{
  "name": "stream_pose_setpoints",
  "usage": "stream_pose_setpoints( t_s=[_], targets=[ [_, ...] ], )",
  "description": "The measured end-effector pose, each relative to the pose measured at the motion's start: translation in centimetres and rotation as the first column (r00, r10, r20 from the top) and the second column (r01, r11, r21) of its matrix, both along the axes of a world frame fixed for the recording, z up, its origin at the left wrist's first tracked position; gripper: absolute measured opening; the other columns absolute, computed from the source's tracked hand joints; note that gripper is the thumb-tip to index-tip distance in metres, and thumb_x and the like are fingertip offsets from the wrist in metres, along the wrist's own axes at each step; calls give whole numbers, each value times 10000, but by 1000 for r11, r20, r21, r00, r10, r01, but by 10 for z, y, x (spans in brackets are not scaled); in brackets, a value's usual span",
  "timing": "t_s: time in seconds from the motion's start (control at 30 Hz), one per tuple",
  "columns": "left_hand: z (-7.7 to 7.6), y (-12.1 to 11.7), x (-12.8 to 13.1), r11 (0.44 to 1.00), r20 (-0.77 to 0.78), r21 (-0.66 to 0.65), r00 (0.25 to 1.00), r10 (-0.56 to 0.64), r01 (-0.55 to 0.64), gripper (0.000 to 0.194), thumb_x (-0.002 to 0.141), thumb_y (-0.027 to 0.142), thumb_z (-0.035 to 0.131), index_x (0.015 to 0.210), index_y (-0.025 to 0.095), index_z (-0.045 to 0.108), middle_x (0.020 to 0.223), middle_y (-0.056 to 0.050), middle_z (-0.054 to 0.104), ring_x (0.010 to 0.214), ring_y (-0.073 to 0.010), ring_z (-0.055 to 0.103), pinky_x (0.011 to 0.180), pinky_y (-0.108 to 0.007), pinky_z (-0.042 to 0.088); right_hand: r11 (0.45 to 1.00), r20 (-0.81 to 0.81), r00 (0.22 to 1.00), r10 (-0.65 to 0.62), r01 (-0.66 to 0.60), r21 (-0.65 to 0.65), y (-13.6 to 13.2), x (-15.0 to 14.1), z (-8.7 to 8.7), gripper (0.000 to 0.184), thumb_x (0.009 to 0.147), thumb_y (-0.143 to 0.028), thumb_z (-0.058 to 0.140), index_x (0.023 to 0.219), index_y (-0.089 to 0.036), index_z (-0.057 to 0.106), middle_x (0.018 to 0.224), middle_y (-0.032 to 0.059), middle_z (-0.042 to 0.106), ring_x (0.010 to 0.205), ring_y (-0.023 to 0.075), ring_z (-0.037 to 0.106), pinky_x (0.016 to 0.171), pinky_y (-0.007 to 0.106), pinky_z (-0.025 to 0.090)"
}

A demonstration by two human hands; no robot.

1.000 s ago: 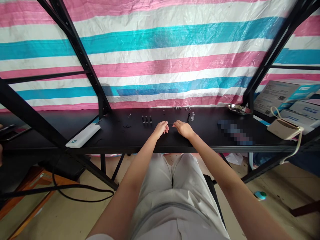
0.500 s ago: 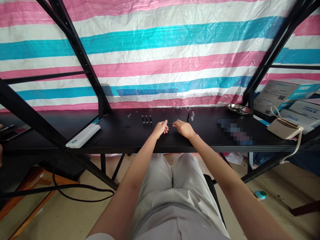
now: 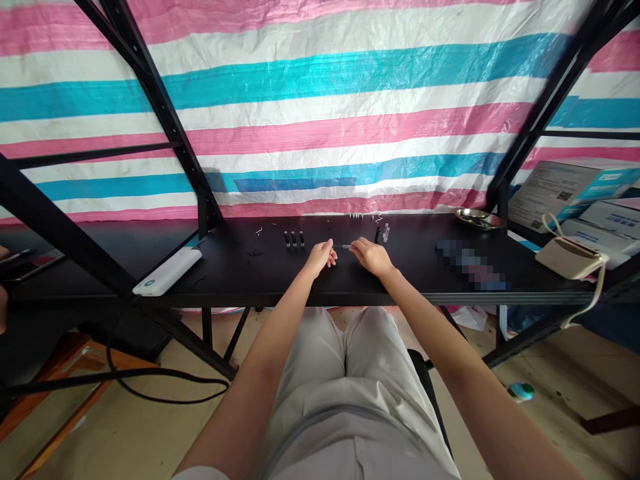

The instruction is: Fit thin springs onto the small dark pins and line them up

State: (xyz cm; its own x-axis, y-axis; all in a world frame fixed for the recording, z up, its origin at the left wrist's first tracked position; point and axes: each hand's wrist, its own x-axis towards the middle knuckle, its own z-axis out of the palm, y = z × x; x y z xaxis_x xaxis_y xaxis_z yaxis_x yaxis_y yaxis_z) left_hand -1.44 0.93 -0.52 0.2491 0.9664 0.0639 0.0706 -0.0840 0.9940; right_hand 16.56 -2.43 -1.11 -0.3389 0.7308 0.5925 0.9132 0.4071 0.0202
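My left hand [image 3: 320, 259] is closed, thumb and fingers pinching the thin dark end of a slim pen-like piece. My right hand [image 3: 369, 256] is closed on the other end, where a clear, tube-like part [image 3: 345, 247] shows between the hands. The piece is held level just above the black tabletop [image 3: 280, 277]; its exact kind is too small to tell. Left of my hands, three short black cylinders with pale ends [image 3: 294, 239] stand in a row. Beyond my right hand lie a black piece [image 3: 378, 234] and clear pieces [image 3: 386, 233].
Several tiny silvery pieces [image 3: 356, 216] line the back edge. A metal dish [image 3: 479, 219] and a beige pouch [image 3: 570, 257] are on the right; a white power bank-like box [image 3: 168, 272] lies left. Black frame posts [image 3: 165, 113] flank the table. Another person's hand [image 3: 3, 307] shows far left.
My right hand has shifted slightly right, away from my left hand. More of the clear tube-like part shows between them. My left hand stays nearly still.
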Motion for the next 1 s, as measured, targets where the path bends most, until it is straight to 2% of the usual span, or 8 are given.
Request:
stream_pose_setpoints(
  t_s=[0.17, 0.5, 0.67, 0.8, 0.9, 1.0],
  targets=[
    [2, -1, 1, 1000, 1, 4, 1000, 0, 0, 387, 915, 394, 404, 619, 144, 410, 547, 9, 533, 372, -54, 493, 362, -172, 299, 1000, -2, 1000, 12, -12, -6, -1, -1, 0, 327, 948, -376, 337, 1089, -206, 578, 996, 57, 615, 818, 138, 593, 600, 214, 370],
    [0, -1, 0, 999, -43, 34, 999, -17, 18, 361, 925, 357, 388, 646, 133, 440, 609, -9, 550, 391, -48, 498, 359, -170, 313, 1000, 14, 1000, 20, -20, -17, -3, -2, 3, 309, 950, -344, 335, 1091, -205, 572, 1031, 56, 588, 833, 133, 577, 599, 210, 367],
    [-5, 3, 0, 997, -40, 75, 999, 27, -24, 168, 918, 263, 406, 817, 140, 458, 720, 7, 557, 383, -39, 501, 350, -168, 316, 998, 20, 998, -66, 66, -16, -1, -1, 3, 274, 939, -296, 356, 1008, -190, 598, 994, 70, 575, 869, 154, 554, 579, 224, 351],
    [-6, 3, 0, 994, -56, 92, 997, 61, -55, 72, 906, 182, 401, 926, 142, 457, 717, 18, 555, 387, -39, 500, 364, -167, 327, 992, -6, 992, -125, 125, -12, 1, 1, 1, 276, 938, -282, 346, 993, -182, 598, 963, 78, 575, 858, 164, 549, 578, 236, 346],
    [-5, 1, -1, 993, -101, 119, 994, 35, -23, 112, 863, 145, 461, 961, 122, 510, 714, 3, 581, 408, -42, 499, 383, -171, 335, 998, -8, 998, -55, 55, -14, 0, 0, 1, 295, 948, -302, 330, 1038, -181, 584, 946, 77, 587, 847, 161, 551, 614, 235, 358],
    [-2, -4, -2, 986, -163, 149, 985, -54, 78, 155, 793, 161, 570, 938, 110, 592, 741, -32, 631, 456, -54, 513, 415, -181, 348, 995, 24, 997, 74, -72, -63, -4, -4, 4, 300, 953, -314, 332, 1052, -179, 581, 937, 71, 600, 848, 154, 556, 638, 228, 362]
  ],
)
